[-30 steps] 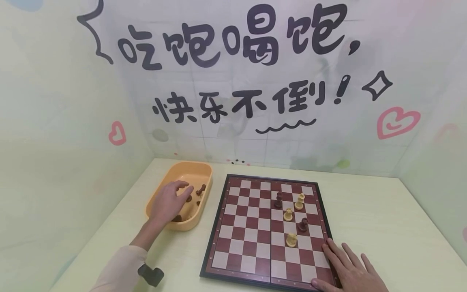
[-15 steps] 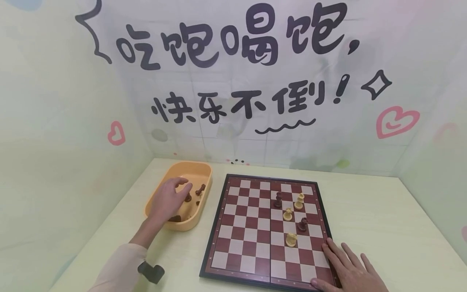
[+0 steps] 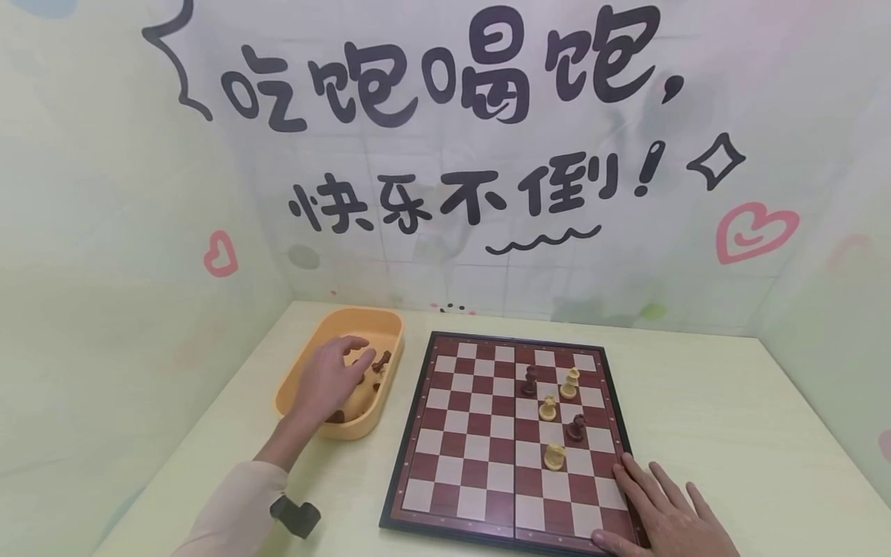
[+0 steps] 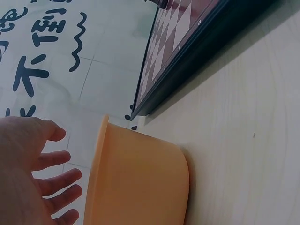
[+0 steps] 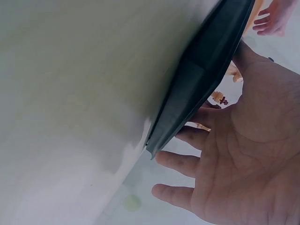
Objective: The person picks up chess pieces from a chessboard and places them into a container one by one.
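My left hand (image 3: pixel 327 379) hovers over the orange tray (image 3: pixel 397 325), fingers spread and slightly bent with nothing between them. The left wrist view shows these loose fingers (image 4: pixel 61 187) above the tray's rim. Dark chess pieces (image 3: pixel 381 360) lie in the tray, partly hidden by the hand. My right hand (image 3: pixel 671 507) rests along the right edge of the chessboard (image 3: pixel 466 445), thumb over the near corner and fingers extended. On the board's right half stand a cream knight (image 3: pixel 554 456), a dark piece (image 3: pixel 576 427), two cream pieces (image 3: pixel 547 408) and another dark piece (image 3: pixel 529 381).
Table surface (image 3: pixel 703 418) lies around the board and tray. A printed sheet (image 3: pixel 445 271) with black lettering stands behind as a wall, with pale panels on both sides. A black strap piece (image 3: pixel 295 517) sits at my left sleeve.
My left hand has shifted slightly to the right over the tray, its thumb now covering more of a dark piece. My right hand and the pieces on the board stay put.
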`<control>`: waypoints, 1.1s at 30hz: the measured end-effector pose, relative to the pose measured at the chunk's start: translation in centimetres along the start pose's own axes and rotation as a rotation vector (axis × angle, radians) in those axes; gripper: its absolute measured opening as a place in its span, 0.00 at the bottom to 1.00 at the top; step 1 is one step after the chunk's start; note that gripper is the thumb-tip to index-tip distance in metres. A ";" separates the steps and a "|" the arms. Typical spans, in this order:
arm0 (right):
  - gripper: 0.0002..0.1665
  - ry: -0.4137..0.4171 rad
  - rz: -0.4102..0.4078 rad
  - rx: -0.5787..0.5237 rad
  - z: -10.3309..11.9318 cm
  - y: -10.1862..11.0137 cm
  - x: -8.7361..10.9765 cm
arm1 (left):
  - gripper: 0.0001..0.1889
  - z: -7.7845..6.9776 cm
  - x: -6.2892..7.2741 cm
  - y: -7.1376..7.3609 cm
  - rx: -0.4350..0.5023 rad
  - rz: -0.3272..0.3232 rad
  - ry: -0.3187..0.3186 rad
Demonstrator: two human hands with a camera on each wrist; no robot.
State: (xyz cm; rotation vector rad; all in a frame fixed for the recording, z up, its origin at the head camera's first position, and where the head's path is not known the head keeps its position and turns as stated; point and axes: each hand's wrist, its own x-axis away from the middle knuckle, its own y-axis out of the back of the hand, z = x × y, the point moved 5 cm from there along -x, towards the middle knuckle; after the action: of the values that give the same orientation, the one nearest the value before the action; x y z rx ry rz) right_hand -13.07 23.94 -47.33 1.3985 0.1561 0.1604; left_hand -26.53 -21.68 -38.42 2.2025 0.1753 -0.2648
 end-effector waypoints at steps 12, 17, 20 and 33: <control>0.61 -0.004 0.010 -0.003 0.1 0.1 0.0 | 0.22 -1.5 -0.1 -0.7 0.072 0.012 -0.011; 0.61 -0.001 0.001 0.002 0.1 0.1 0.0 | 0.23 -2.2 -0.2 -1.1 0.077 0.023 -0.018; 0.61 0.000 -0.002 0.001 0.2 0.2 0.0 | 0.22 -2.7 -0.2 -1.4 0.082 0.015 -0.037; 0.61 0.011 -0.054 0.008 0.0 -0.1 0.2 | 0.21 -4.5 0.2 -3.4 0.024 0.027 -0.102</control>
State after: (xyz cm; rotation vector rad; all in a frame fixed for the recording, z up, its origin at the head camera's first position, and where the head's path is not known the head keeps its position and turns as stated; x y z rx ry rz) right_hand -12.90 23.97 -47.46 1.4002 0.2037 0.1228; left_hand -26.53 -16.10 -38.42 2.2077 0.0865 -0.3649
